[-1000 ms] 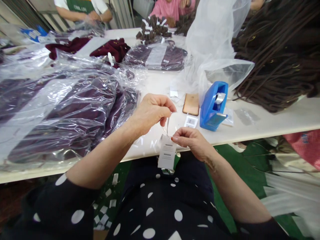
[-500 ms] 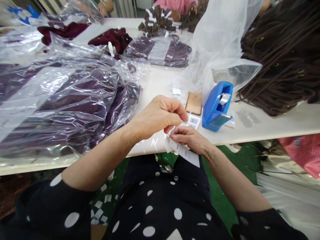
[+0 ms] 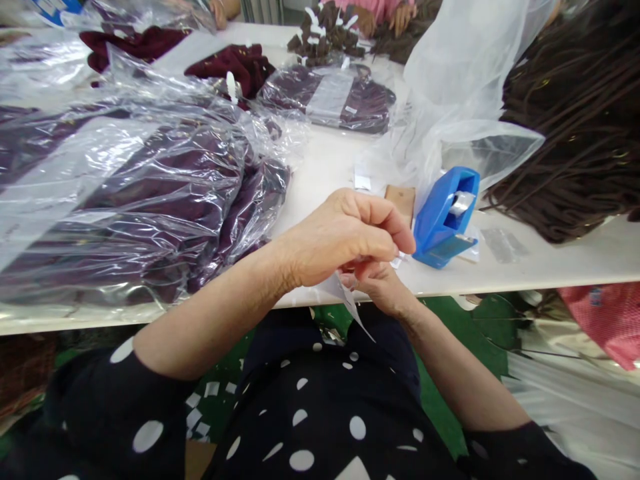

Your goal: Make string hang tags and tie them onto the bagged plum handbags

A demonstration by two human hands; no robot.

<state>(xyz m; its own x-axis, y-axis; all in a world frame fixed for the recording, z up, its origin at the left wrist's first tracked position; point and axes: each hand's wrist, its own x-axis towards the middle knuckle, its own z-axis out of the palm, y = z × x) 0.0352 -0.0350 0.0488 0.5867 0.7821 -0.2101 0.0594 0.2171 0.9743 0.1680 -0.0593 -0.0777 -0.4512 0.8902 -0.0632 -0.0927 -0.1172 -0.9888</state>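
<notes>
My left hand [image 3: 353,233] is over the front edge of the table, its fingers bent together in a pinch. What they hold, if anything, is hidden. Just below and partly behind it, my right hand [image 3: 383,287] is closed on a white paper label strip [image 3: 353,307], which hangs down past the edge. Beyond my fingers lie a small brown card-like piece [image 3: 400,200] and a blue tape dispenser [image 3: 445,217] with a roll in it. The left hand's fingertips come close to the dispenser without clearly touching it.
Plastic-bagged maroon garments [image 3: 175,200] cover the left of the table [image 3: 320,157]. A pile of dark brown cords [image 3: 575,133] and a translucent plastic bag [image 3: 445,73] are at right. Across the table, a co-worker's hands [image 3: 403,17] touch brown material. Paper scraps [image 3: 194,417] litter the floor.
My left hand has moved right, over the right hand, and now covers most of the barcode label seen before. The hanging strip has turned nearly edge-on. The view has shifted slightly.
</notes>
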